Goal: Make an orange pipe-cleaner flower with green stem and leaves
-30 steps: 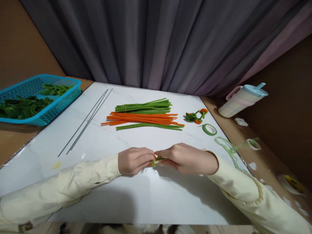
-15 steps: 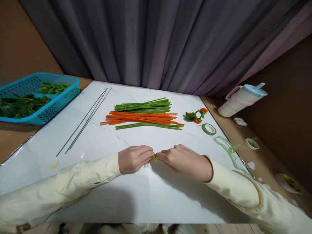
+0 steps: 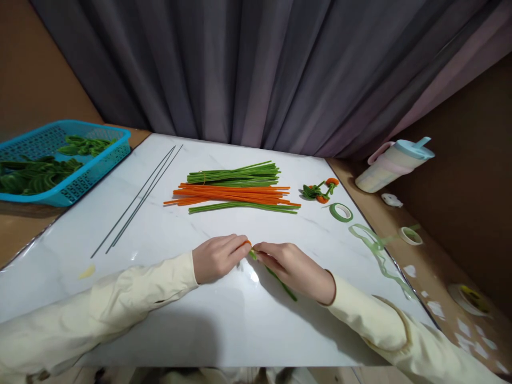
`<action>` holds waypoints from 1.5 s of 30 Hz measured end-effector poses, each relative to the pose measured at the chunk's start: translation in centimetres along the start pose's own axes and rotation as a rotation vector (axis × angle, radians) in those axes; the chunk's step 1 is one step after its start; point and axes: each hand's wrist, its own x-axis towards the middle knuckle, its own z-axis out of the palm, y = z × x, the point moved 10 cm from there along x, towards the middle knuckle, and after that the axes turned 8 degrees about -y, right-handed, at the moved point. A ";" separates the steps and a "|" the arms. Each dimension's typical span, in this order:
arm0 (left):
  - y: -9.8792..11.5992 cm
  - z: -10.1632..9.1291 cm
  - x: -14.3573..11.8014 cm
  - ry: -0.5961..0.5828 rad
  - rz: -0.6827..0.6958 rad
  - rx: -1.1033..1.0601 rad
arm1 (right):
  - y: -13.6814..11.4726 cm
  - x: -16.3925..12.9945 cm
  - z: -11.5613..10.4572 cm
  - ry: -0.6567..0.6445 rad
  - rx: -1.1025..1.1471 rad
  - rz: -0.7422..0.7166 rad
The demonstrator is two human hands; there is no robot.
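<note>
One small orange-and-green piece looks finished so far; most material lies unused. From the left: a blue basket [image 3: 80,176] holds green shaped pieces, beside the white table [image 3: 160,320]. Two thin grey wires [image 3: 138,198] lie untouched, then bundles of green and orange pipe cleaners [image 3: 236,192]. In front, the left hand [image 3: 218,258] pinches an orange tip with closed fingers, meeting the right hand [image 3: 294,266], closed on a green pipe cleaner [image 3: 280,282] that trails under it on the table. Further right sit the finished piece [image 3: 320,191], a green tape roll [image 3: 341,212], loose tape, a lidded cup [image 3: 394,162]. No readable writing.
</note>
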 end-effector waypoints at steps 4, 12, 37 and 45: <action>0.2 -0.1 0.0 0.020 0.019 -0.001 | -0.4 -0.1 0.1 0.017 -0.216 -0.007; 0.6 -0.5 0.3 0.025 0.047 -0.007 | -1.5 -0.5 1.4 -0.112 -0.607 0.024; -0.2 -0.3 0.1 0.034 0.005 -0.011 | 0.2 -1.7 -0.3 0.046 0.112 -0.014; -0.7 0.0 -0.1 0.029 -0.023 -0.052 | 0.7 -1.9 0.1 0.014 0.108 -0.016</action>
